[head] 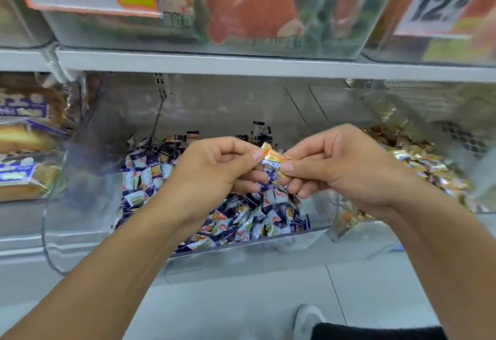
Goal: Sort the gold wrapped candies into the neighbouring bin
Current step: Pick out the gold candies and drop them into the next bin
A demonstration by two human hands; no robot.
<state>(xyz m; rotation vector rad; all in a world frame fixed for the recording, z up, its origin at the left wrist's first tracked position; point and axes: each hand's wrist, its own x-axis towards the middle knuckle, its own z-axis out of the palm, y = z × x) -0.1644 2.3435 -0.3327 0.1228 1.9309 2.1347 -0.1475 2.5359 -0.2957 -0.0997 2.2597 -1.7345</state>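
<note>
Gold-wrapped candy point(273, 161) sits mid-frame, pinched between both hands above the blue-candy bin point(241, 240). Left hand point(214, 168) has its grip clamped on one end, right hand point(341, 165) clamped on the other. Best play: let the left release, carry it rightward, drop it well inside the gold-candy bin point(429, 162) at centre right

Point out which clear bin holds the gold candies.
The bin on the right, beside the right hand; its pile is gold, while the middle bin holds purple-and-white ones.
</note>
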